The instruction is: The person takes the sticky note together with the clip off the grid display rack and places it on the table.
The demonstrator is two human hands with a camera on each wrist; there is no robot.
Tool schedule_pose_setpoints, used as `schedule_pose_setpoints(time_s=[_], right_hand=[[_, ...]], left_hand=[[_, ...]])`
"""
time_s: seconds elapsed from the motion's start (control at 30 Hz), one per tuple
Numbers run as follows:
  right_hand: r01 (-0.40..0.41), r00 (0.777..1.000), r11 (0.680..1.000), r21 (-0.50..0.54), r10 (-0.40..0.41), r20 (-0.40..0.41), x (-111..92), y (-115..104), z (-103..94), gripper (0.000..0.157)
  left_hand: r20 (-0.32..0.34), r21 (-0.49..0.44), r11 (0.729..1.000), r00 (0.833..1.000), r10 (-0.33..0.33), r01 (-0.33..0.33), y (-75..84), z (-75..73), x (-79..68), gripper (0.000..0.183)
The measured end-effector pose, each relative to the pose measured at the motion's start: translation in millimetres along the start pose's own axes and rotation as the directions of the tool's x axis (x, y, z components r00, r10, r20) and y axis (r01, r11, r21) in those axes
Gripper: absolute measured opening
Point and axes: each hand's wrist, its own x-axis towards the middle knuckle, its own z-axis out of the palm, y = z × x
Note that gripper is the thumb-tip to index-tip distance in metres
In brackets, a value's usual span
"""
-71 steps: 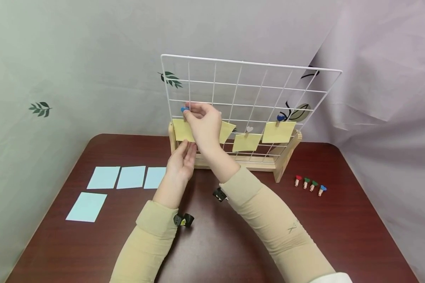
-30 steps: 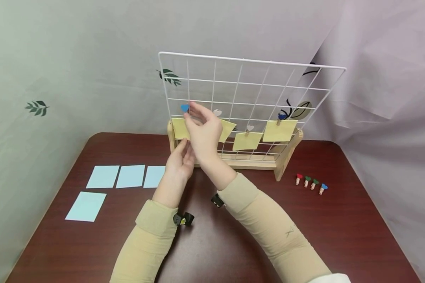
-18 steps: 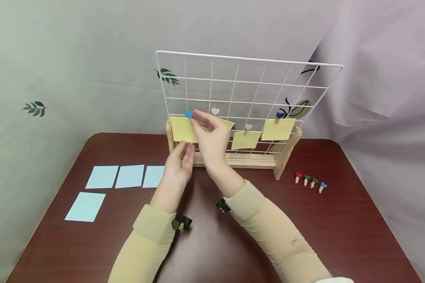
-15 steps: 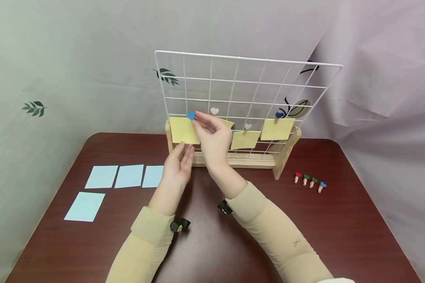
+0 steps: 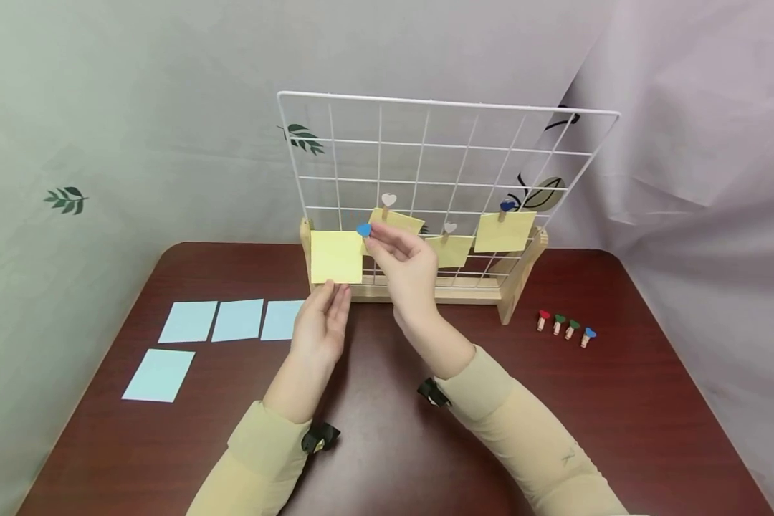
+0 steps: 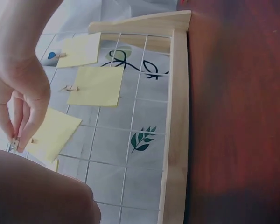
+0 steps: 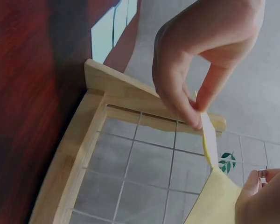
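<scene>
My left hand [image 5: 319, 326] pinches a yellow paper note [image 5: 337, 256] by its lower edge, upright in front of the grid's lower left. In the right wrist view the held note [image 7: 209, 135] shows nearly edge-on between thumb and fingers. A small wooden clothespin with a blue heart [image 5: 364, 230] is pinched in my right hand [image 5: 413, 276], close to the note's upper right corner. Behind them stands the white wire grid [image 5: 448, 103]. Clothespins with white and dark blue hearts hold three other yellow notes on it; the leftmost of these [image 5: 396, 218] is tilted and partly covered by my right hand.
A wooden stand [image 5: 464, 294] bears the grid. On the table's left lie several pale blue notes [image 5: 188, 322], the rightmost beside my left hand. Several heart clothespins [image 5: 572, 329], red, green and blue, lie in a row to the right. A curtain backs the table.
Both hands have drawn back from the grid, down and toward me, with the yellow note and the blue-heart clothespin. The clothespin has shifted right, toward the note's corner, baring more of the note.
</scene>
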Motion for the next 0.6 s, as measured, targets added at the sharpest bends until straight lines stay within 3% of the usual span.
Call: schedule_pose_setpoints(time_s=[0.17,0.3,0.37,0.6], right_hand=[[-0.049,0.999,0.999,0.013,0.050,-0.006,-2,3,-8.6,0.028],[-0.081,0.997,0.996,0.024,0.081,-0.002,-5,5,-15.0,0.028],[-0.093,0.996,0.995,0.030,0.093,0.002,-6,6,-19.1,0.029],[-0.125,0.992,0.991,0.045,0.125,0.010,-12,12,-36.7,0.031]], left_hand=[[0.008,0.042,0.999,1.000,-0.017,0.017,2.2,-9.2,-9.5,0.059],[0.006,0.070,0.996,0.999,-0.046,0.046,3.3,-16.0,-18.2,0.064],[0.013,0.092,0.995,0.999,-0.052,0.050,3.3,-20.3,-22.7,0.060],[0.008,0.137,0.989,0.998,-0.064,0.062,1.8,-39.2,-33.1,0.017]])
